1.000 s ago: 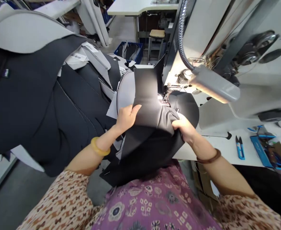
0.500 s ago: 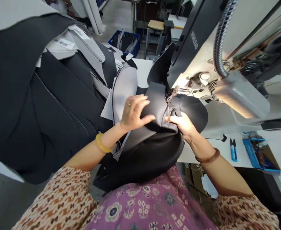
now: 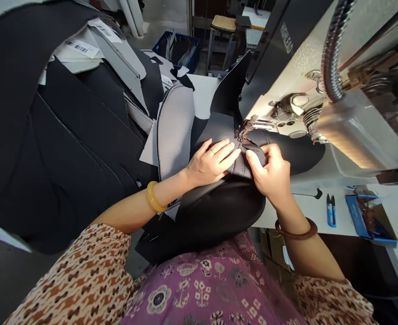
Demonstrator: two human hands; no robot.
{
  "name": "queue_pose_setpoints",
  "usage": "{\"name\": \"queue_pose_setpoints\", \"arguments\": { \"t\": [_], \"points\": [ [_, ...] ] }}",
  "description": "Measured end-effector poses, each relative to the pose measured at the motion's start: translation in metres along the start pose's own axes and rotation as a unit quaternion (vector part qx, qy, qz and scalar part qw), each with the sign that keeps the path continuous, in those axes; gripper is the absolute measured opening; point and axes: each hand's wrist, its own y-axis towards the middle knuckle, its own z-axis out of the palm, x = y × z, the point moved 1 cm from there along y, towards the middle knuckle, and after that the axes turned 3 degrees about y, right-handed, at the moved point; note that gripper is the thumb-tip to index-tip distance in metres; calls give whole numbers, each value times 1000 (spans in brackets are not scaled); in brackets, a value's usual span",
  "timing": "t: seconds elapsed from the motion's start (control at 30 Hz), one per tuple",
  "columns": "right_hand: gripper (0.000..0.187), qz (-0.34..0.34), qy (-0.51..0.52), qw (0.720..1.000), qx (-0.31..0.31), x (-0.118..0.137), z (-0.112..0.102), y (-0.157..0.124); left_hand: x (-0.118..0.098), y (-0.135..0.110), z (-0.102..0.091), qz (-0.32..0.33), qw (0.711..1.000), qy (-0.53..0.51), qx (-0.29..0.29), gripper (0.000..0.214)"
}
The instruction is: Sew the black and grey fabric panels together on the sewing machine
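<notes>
Under the lit needle area of a sewing machine lies a black, leather-like sewn piece, its bulk hanging over the table's front edge onto my lap. The presser foot stands at a stitched seam; whether it touches the material I cannot tell. My left hand rests flat on the piece, left of the seam, fingers stretched out. To the right of the seam, my right hand pinches a folded edge of the same piece between thumb and fingers, close to the foot.
Large black panels are heaped at the left, with labelled grey pieces among them. A grey curved panel stands beside my left forearm. Blue thread snips and a blue box lie on the right of the table.
My left hand has come down from above the piece and moved right to lie on it. My right hand has turned more upright, still gripping the folded edge near the foot.
</notes>
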Motion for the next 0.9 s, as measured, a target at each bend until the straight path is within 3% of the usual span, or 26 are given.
{"name": "queue_pose_setpoints", "arguments": {
  "t": [0.17,0.5,0.9],
  "points": [
    [36,1,-97,993,-74,-2,2,12,-2,5,-1,-26,1000,-5,13,43],
    [32,15,7,999,-36,-7,6,31,-4,11,-1,-67,997,-24,21,45],
    [33,18,4,999,-28,-9,10,36,-3,12,-4,-52,998,-22,37,46]
  ]
}}
